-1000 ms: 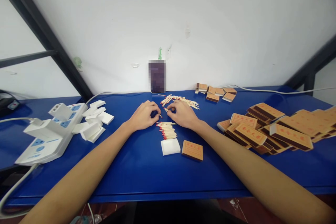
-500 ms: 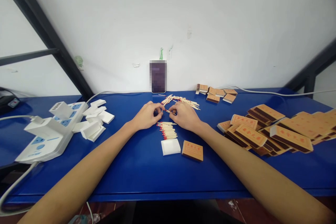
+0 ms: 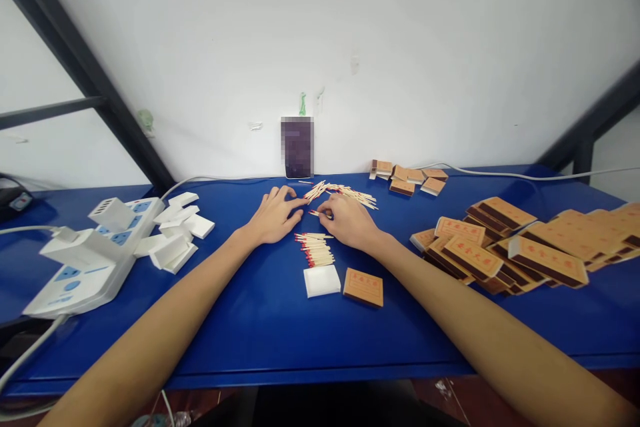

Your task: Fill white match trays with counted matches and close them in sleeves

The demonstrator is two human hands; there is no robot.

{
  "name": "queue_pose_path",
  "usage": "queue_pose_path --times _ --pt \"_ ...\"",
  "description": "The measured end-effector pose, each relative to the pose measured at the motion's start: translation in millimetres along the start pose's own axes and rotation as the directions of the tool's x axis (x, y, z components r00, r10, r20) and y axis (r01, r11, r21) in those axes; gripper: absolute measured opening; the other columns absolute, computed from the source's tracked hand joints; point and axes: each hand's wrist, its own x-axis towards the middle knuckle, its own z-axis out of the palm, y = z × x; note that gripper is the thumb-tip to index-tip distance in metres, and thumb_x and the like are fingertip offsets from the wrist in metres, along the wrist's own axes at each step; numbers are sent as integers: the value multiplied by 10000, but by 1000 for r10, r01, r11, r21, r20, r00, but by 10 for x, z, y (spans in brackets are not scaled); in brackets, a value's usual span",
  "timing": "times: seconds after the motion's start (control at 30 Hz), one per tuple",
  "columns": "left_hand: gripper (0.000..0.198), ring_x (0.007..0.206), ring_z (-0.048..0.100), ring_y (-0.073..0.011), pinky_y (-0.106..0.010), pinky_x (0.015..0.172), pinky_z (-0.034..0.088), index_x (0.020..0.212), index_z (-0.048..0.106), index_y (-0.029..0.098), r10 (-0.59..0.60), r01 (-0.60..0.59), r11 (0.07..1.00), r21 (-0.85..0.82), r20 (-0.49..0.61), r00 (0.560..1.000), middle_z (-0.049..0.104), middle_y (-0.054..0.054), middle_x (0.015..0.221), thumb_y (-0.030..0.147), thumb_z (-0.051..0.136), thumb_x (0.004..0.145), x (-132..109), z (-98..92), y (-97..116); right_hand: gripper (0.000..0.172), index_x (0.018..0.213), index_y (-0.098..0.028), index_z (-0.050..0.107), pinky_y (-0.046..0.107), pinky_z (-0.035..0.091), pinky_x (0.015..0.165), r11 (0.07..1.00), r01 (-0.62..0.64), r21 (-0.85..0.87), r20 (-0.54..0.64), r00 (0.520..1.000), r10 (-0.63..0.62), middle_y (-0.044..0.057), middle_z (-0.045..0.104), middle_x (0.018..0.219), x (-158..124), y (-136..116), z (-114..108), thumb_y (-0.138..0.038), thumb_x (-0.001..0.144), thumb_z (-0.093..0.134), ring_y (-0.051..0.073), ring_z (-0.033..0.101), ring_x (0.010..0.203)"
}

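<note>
My left hand (image 3: 276, 215) lies low over the blue table (image 3: 280, 320), thumb and fingers apart, nothing between them. Facing it, my right hand (image 3: 350, 220) is closed in a pinch on a match (image 3: 315, 213) whose red head points left. Behind both hands spreads a loose pile of matches (image 3: 361, 196). Nearer to me, a stack of matches (image 3: 319, 250) lies with most red heads to the left. Just in front of that stack is a white tray (image 3: 322, 281), and to its right an orange-brown matchbox cover (image 3: 363, 287).
Many matchboxes (image 3: 473, 257) are heaped at the right, with several small covers (image 3: 401, 187) at the back. White trays (image 3: 175, 243) and a power strip (image 3: 107, 267) with chargers stand at the left. A phone (image 3: 298, 148) leans on the wall.
My left hand has opened from its pinch and drawn slightly left. The right hand keeps its pinch on the match. The whole view has shifted slightly.
</note>
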Motion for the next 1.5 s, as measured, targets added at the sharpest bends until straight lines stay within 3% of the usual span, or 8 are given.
queue_pose_path --times 0.27,0.47,0.77,1.0,1.27,1.4,1.5 --pt "393 1016 458 -275 -439 851 401 1257 668 267 76 -77 993 93 8 997 532 -106 1180 365 411 976 -21 -67 66 250 956 -182 770 338 459 813 994 -87 -63 2 996 87 118 715 966 -33 -5 -67 -214 908 527 256 645 942" --pt "338 971 496 -227 -393 918 402 1035 746 212 178 -180 983 -37 -31 983 601 -79 1068 373 456 971 -22 -81 72 273 934 -173 764 332 456 810 995 -82 -57 -8 997 82 125 712 992 -15 3 -50 -220 935 496 255 639 970" --pt "318 1037 538 -224 -402 962 413 1121 715 207 270 -266 955 -129 13 963 629 -84 1119 309 449 981 11 -54 50 294 990 -181 757 318 441 851 1000 -10 -27 -20 1000 9 101 700 1034 23 -11 36 -282 967 482 231 634 988" --pt "289 1004 615 -200 -355 933 473 1064 715 169 236 -245 952 -186 -68 969 710 -60 1072 174 469 913 13 -12 45 266 1018 -180 755 320 436 841 1000 16 -15 -4 1000 -16 103 701 1031 36 6 12 -275 943 519 228 626 963" --pt "315 1153 544 -264 -463 1022 428 1177 675 162 152 -157 984 -84 -58 987 648 -98 1218 250 490 938 -7 7 15 272 1036 -172 754 339 428 833 996 77 -54 48 996 -74 109 670 984 -52 63 -66 -209 935 504 237 607 955" --pt "336 1197 522 -229 -437 1051 417 1225 630 183 219 -244 943 -228 -130 967 596 -104 1263 245 382 1008 -14 -12 2 302 1149 -189 718 331 432 848 984 178 31 73 981 -179 94 650 984 -78 68 -79 -199 942 498 219 604 955" --pt "314 1111 571 -190 -372 998 455 1171 637 191 261 -314 882 -351 -190 947 615 -94 1176 228 364 1020 -27 -44 1 317 1176 -169 689 335 426 883 987 155 42 57 986 -157 107 652 1038 -93 63 -118 -174 936 482 222 594 1009"
